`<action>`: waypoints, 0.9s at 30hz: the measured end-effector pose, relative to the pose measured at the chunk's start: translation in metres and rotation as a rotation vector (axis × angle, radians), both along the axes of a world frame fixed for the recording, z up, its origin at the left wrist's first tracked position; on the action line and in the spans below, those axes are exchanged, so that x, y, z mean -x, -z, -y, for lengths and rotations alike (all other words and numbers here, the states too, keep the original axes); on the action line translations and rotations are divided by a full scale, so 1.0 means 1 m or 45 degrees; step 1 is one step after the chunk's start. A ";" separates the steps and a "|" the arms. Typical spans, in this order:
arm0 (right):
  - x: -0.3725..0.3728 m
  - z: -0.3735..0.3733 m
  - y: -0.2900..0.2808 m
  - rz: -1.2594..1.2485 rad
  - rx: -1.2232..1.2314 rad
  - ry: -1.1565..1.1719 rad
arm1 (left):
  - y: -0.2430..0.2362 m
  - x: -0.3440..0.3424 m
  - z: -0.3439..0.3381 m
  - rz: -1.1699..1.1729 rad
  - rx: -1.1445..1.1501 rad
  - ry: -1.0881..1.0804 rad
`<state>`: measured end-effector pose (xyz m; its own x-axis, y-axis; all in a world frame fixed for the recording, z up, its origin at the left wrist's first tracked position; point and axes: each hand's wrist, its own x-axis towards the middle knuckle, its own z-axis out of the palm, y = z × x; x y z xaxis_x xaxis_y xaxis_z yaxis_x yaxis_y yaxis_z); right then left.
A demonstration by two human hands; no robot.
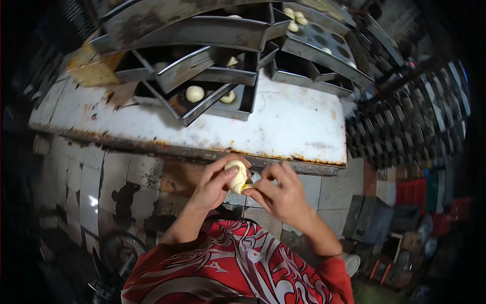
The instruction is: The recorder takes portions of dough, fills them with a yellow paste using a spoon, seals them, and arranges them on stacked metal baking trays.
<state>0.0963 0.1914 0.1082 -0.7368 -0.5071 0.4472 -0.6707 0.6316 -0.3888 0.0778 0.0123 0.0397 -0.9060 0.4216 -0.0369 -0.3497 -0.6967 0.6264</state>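
Observation:
My left hand (210, 188) is wrapped round a pale, smooth lump of dough (235, 177), held up in front of my chest just off the table's near edge. At the lower right of the dough, a bit of yellow, filling-like stuff (246, 186) shows. My right hand (280, 191) has its fingers curled, with thumb and forefinger pinching the dough's edge beside the yellow patch. Its fingers partly hide that spot. Round dough balls, one of them (195, 93) large and pale, sit in the metal trays across the table.
A white-topped table (298, 121) with a rusty, worn edge stands before me. Stacked metal trays (202, 112) lie crosswise on it; another tray (324, 58) at the back right holds dough balls. Racks of dark metal pans (410, 116) rise at right. Tiled floor (116, 172) lies below.

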 end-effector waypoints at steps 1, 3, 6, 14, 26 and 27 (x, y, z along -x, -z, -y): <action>0.011 -0.001 -0.009 0.010 -0.020 0.044 | -0.001 0.006 0.002 -0.157 0.160 0.085; 0.033 0.001 -0.021 0.196 -0.094 -0.109 | 0.005 0.020 0.009 -0.389 0.296 0.234; 0.056 0.007 -0.023 0.457 0.085 0.032 | -0.011 0.051 0.024 -0.662 0.375 0.526; 0.073 0.020 0.018 0.369 0.454 0.125 | 0.006 0.080 0.008 0.100 -0.079 0.162; 0.108 -0.061 -0.001 0.481 0.125 -0.162 | 0.020 0.127 -0.057 -0.480 0.258 1.105; 0.112 -0.075 0.000 0.533 0.060 -0.278 | 0.018 0.131 -0.069 -0.592 0.400 1.185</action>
<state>-0.0157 0.2663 0.1084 -0.7368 -0.6567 0.1607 -0.5655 0.4683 -0.6789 -0.0528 0.0809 0.0214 -0.1892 0.9819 0.0010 -0.3401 -0.0665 0.9380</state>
